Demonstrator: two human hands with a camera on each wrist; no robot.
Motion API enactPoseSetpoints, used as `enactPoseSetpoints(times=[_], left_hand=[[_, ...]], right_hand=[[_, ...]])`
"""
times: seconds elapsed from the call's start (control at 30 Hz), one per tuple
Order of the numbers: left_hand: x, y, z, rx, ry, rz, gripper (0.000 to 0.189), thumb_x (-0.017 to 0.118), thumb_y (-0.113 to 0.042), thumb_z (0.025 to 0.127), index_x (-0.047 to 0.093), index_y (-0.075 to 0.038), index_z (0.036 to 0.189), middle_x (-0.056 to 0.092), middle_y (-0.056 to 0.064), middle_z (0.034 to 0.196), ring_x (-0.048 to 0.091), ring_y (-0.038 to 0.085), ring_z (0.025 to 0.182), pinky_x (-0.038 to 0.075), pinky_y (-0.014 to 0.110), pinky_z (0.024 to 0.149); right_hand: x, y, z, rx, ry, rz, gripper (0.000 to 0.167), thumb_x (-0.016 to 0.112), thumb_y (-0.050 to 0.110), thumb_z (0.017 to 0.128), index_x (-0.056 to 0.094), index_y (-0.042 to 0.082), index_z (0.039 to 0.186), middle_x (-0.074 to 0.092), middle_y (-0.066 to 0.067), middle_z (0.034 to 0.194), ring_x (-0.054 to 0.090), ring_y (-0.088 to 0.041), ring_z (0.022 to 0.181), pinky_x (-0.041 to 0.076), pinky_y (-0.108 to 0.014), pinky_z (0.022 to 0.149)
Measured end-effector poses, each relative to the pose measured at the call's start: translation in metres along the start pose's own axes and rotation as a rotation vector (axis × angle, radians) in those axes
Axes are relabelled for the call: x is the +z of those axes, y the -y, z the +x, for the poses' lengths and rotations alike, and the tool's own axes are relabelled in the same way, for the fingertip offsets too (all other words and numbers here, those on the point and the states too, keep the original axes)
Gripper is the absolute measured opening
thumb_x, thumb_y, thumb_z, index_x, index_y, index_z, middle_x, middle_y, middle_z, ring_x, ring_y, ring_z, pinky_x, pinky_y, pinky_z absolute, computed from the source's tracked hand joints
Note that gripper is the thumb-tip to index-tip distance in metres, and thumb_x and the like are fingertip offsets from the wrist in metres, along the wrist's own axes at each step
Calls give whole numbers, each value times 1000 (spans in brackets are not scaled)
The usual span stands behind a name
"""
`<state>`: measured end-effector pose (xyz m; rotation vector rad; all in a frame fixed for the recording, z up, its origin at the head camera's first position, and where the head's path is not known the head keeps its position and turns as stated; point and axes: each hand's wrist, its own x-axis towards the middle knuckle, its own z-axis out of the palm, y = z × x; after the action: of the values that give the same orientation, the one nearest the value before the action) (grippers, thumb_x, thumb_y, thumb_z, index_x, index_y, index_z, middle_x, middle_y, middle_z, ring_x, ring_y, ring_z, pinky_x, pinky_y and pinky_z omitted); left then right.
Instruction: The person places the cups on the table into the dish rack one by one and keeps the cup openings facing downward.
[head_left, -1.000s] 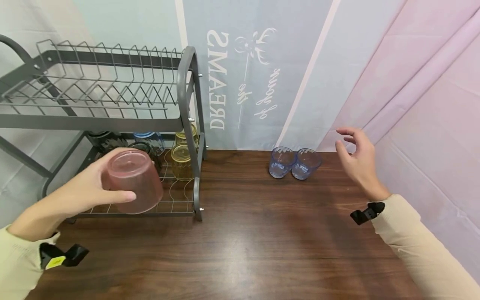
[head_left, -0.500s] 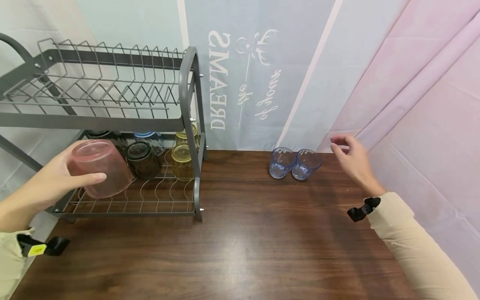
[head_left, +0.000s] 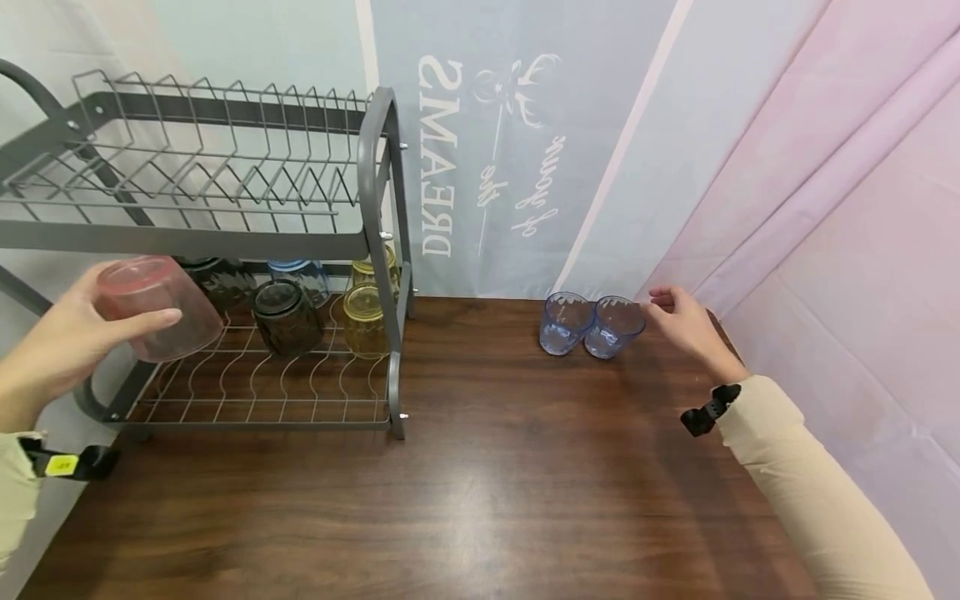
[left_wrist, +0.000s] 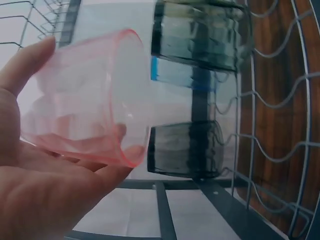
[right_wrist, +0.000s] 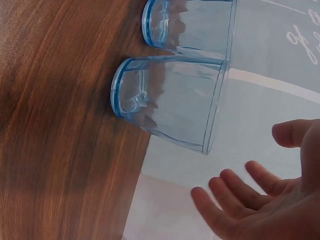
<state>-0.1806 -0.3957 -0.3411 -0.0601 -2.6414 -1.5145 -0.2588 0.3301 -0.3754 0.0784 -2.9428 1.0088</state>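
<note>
In the head view my left hand (head_left: 63, 342) grips a clear pink cup (head_left: 161, 312), turned bottom up and tilted, at the front left of the rack's lower shelf. The left wrist view shows the pink cup (left_wrist: 85, 100) between thumb and fingers, its open mouth toward the shelf wires. My right hand (head_left: 686, 329) is just right of two clear blue cups. Of these, the right cup (head_left: 613, 327) is nearer the hand and the left cup (head_left: 564, 323) stands right beside it, both mouth up. In the right wrist view the fingers (right_wrist: 232, 192) are loosely bent with nothing between them.
A grey two-tier dish rack (head_left: 367, 242) stands at the left. Its lower shelf bears upturned dark cups (head_left: 287, 321), yellow cups (head_left: 365, 321) and a blue cup (head_left: 300, 279). The wooden table (head_left: 480, 467) meets a printed curtain (head_left: 480, 167) behind.
My left hand has carried the pink cup left and toward the rack's lower shelf, uncovering a dark cup. The right hand has come down and left, closer to the blue cups.
</note>
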Motion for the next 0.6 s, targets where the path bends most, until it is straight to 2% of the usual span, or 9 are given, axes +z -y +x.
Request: enactPoseSetpoints(times=[0.03, 0.1, 0.17, 0.3, 0.43, 0.53, 0.6], left_hand=[[0, 0, 1, -1, -3, 58, 62, 71, -8, 96, 34, -35, 137, 51, -20, 111, 56, -6, 86, 51, 18, 60], [0, 0, 5, 1, 1, 86, 61, 74, -10, 94, 37, -35, 135, 50, -20, 111, 57, -6, 85, 52, 17, 61], [2, -1, 11, 12, 8, 73, 54, 75, -8, 93, 45, -31, 131, 56, -21, 110, 60, -4, 84, 53, 18, 62], [3, -3, 21, 2, 20, 21, 46, 76, -4, 91, 53, -28, 123, 66, -23, 98, 64, -3, 84, 56, 18, 64], [6, -3, 24, -29, 8, 104, 49, 80, -15, 90, 47, -35, 121, 59, -30, 98, 59, -7, 84, 53, 17, 63], [7, -2, 26, -35, -17, 224, 54, 83, -26, 88, 48, -25, 128, 54, -32, 96, 53, -9, 83, 47, 15, 62], [7, -1, 26, -30, -30, 294, 62, 85, -29, 86, 50, -11, 133, 60, -20, 99, 50, -8, 78, 45, 16, 60]], right_hand=[[0, 0, 1, 14, 11, -10, 56, 49, 34, 106, 43, -9, 140, 50, -36, 136, 49, -51, 127, 42, -63, 102], [0, -2, 3, 43, 38, -35, 60, 47, 38, 106, 40, -11, 141, 48, -38, 137, 48, -52, 128, 42, -63, 101], [1, -3, 4, 73, 62, -56, 62, 47, 39, 106, 39, -12, 142, 47, -39, 137, 48, -52, 126, 42, -63, 100], [4, -6, 4, 123, 104, -77, 65, 46, 40, 106, 38, -13, 142, 47, -39, 136, 49, -52, 124, 43, -62, 99], [8, -7, 4, 154, 142, -80, 68, 44, 42, 107, 35, -14, 144, 45, -39, 138, 47, -52, 126, 42, -62, 101], [11, -7, 5, 174, 159, -69, 70, 43, 43, 107, 32, -14, 146, 44, -40, 140, 49, -52, 125, 43, -60, 101], [13, -6, 5, 191, 168, -42, 71, 42, 43, 107, 30, -14, 146, 42, -40, 141, 52, -51, 123, 46, -58, 100]])
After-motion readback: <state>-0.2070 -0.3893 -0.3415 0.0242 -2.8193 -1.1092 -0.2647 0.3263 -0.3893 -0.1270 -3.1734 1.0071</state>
